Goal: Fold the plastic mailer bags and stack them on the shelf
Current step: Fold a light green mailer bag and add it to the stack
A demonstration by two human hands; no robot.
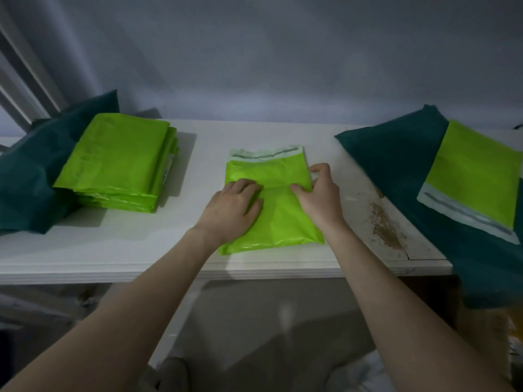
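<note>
Right now my left hand lies flat, fingers straight, pressing on the green mailer bag, while my right hand pinches the bag's right edge where the fold crosses it. Under both hands the bag rests on the white shelf, its pale adhesive flap beyond my fingertips. Well left of my left hand sits a stack of folded bags; right of my right hand an unfolded bag lies on dark green cloth.

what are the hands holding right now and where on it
Both hands are on the green mailer bag in the middle of the shelf. The left hand presses flat on its folded middle; the right hand pinches its right edge.
</note>
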